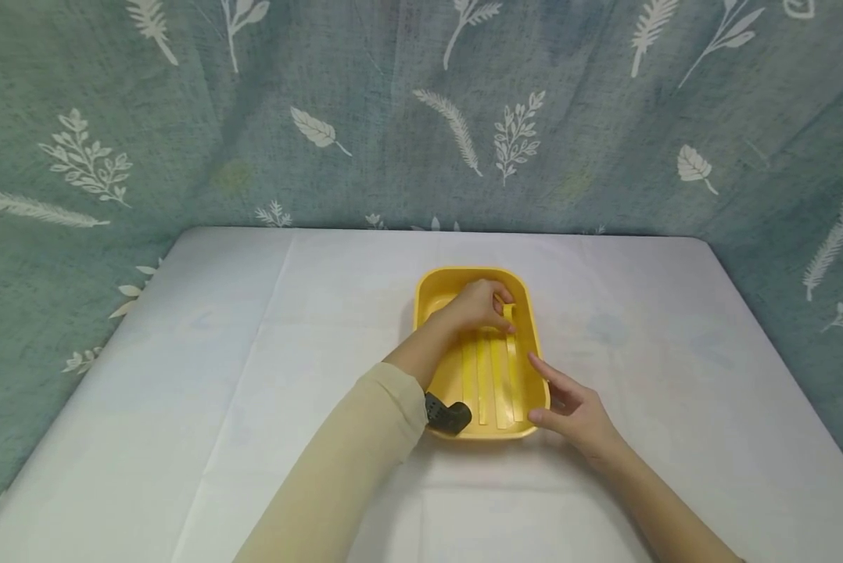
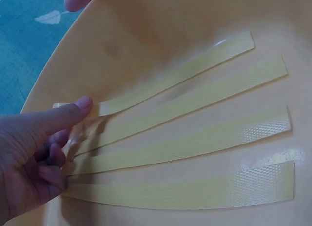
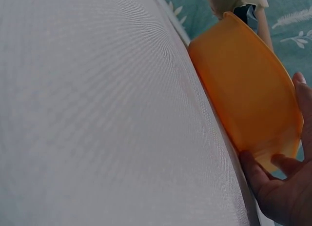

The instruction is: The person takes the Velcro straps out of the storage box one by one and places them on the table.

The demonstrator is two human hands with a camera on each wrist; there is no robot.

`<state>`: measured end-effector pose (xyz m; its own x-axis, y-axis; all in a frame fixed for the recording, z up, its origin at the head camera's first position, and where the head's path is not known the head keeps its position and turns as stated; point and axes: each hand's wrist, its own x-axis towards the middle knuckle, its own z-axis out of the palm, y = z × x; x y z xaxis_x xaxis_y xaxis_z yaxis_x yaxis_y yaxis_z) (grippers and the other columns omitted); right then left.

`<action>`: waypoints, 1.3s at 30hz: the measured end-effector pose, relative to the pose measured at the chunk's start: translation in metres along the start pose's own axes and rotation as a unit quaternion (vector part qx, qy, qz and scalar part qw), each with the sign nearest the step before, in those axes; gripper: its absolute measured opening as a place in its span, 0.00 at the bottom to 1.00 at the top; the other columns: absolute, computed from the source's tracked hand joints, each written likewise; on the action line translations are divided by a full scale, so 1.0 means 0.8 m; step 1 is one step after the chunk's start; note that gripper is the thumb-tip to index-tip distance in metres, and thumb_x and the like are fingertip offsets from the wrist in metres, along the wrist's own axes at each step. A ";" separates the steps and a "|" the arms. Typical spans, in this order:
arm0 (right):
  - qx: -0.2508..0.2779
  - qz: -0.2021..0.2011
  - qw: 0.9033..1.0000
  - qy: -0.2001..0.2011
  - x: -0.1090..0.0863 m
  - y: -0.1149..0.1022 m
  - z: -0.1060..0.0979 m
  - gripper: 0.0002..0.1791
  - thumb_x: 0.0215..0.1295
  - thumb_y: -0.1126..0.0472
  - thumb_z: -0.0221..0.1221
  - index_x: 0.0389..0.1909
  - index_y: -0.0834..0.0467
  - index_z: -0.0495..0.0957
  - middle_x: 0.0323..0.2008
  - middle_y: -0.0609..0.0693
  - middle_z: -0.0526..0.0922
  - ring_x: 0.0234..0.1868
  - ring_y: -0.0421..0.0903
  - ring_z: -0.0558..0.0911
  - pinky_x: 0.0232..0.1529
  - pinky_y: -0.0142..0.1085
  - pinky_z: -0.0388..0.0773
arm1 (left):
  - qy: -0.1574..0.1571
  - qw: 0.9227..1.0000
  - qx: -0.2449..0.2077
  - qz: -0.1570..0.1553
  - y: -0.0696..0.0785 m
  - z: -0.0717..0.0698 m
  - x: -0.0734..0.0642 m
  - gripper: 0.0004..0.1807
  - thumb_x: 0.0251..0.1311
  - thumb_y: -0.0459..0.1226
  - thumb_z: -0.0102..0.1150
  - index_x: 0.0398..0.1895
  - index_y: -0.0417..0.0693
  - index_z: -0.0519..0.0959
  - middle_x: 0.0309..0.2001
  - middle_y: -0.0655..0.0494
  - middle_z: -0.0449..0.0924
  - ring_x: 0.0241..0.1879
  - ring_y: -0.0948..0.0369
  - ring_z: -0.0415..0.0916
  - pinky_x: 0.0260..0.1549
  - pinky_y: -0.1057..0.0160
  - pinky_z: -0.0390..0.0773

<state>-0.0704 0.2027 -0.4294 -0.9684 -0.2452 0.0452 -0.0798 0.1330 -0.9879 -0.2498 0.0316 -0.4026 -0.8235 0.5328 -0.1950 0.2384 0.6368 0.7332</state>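
Note:
A yellow tray [image 1: 539, 344] with rounded corners lies on the white table, several flat pale yellow strips [image 2: 195, 150] side by side in it. My left hand [image 1: 479, 303] reaches over the tray's far part. Its thumb and fingers pinch the far end of the rightmost strip [image 2: 214, 57], which is raised there; the other strips' ends run behind the curled fingers in the left wrist view. At the near right corner, my right hand [image 1: 576, 414] holds the tray's side. Two fingertips reach the rim, and other fingers [image 3: 251, 170] lie against the outer wall.
The white-covered table [image 1: 309, 352] spreads around the tray. A blue-green cloth [image 1: 393, 141] with white leaf prints hangs behind it and at both sides. A black wrist camera [image 1: 448, 414] on the left wrist overlaps the tray's near left corner.

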 end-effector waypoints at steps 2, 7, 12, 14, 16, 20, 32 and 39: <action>0.004 0.002 1.000 0.002 0.000 0.000 0.000 0.38 0.56 0.71 0.64 0.68 0.63 0.61 0.69 0.63 0.58 0.60 0.33 0.70 0.51 0.29 0.74 | -0.009 1.000 -0.022 0.008 0.000 -0.001 0.000 0.26 0.43 0.37 0.75 0.47 0.41 0.77 0.30 0.54 0.76 0.30 0.62 0.71 0.29 0.73 0.71; 0.012 -0.001 1.000 -0.001 0.000 0.000 0.001 0.38 0.56 0.72 0.63 0.69 0.63 0.60 0.69 0.64 0.57 0.58 0.30 0.71 0.51 0.29 0.75 | -0.016 0.998 -0.067 0.002 0.001 -0.003 -0.004 0.26 0.44 0.36 0.75 0.49 0.41 0.77 0.27 0.56 0.74 0.25 0.63 0.68 0.23 0.72 0.68; 0.005 -0.007 1.000 -0.001 0.000 0.001 0.000 0.38 0.57 0.71 0.63 0.69 0.62 0.60 0.69 0.64 0.57 0.58 0.30 0.70 0.51 0.28 0.74 | -0.033 0.990 -0.138 -0.014 0.009 -0.009 -0.010 0.28 0.46 0.33 0.73 0.52 0.38 0.75 0.25 0.55 0.73 0.21 0.64 0.68 0.24 0.72 0.73; 0.001 -0.007 1.000 0.000 0.000 0.001 0.000 0.38 0.57 0.71 0.63 0.69 0.61 0.60 0.69 0.64 0.58 0.58 0.30 0.70 0.51 0.28 0.74 | -0.043 0.984 -0.172 -0.022 0.013 -0.011 -0.012 0.28 0.48 0.32 0.71 0.54 0.37 0.74 0.26 0.54 0.73 0.21 0.63 0.70 0.27 0.70 0.78; 0.001 -0.009 1.000 0.002 0.000 0.001 0.000 0.38 0.57 0.71 0.63 0.69 0.62 0.60 0.69 0.64 0.58 0.58 0.30 0.71 0.51 0.28 0.74 | -0.052 0.976 -0.210 -0.030 0.017 -0.014 -0.014 0.28 0.49 0.29 0.70 0.56 0.38 0.73 0.27 0.54 0.72 0.22 0.62 0.72 0.30 0.65 0.82; 0.004 -0.009 1.000 0.007 0.000 0.001 0.002 0.38 0.56 0.72 0.63 0.68 0.63 0.60 0.69 0.63 0.59 0.58 0.30 0.72 0.50 0.29 0.75 | -0.057 0.964 -0.260 -0.031 0.020 -0.019 -0.019 0.27 0.50 0.27 0.67 0.56 0.39 0.73 0.30 0.53 0.70 0.26 0.61 0.75 0.34 0.60 0.83; -0.007 0.017 1.000 0.021 -0.003 0.000 0.002 0.38 0.56 0.70 0.64 0.69 0.60 0.61 0.69 0.58 0.61 0.58 0.30 0.71 0.52 0.26 0.72 | -0.065 0.954 -0.289 0.042 0.020 -0.043 -0.034 0.29 0.53 0.29 0.65 0.61 0.42 0.72 0.43 0.47 0.74 0.32 0.58 0.81 0.43 0.54 0.81; 0.003 0.008 1.000 0.015 -0.002 0.001 0.002 0.38 0.57 0.70 0.64 0.69 0.60 0.61 0.69 0.56 0.62 0.57 0.27 0.71 0.52 0.25 0.72 | -0.053 0.955 -0.285 0.070 0.020 -0.057 -0.041 0.27 0.54 0.32 0.66 0.60 0.45 0.74 0.51 0.47 0.75 0.42 0.56 0.80 0.42 0.60 0.81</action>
<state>-0.0686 0.2018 -0.4301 -0.9762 -0.2145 0.0331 -0.0625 0.1316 -0.9893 -0.2424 -0.0006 -0.3548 -0.7408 0.6624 -0.1115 -0.0013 0.1647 0.9863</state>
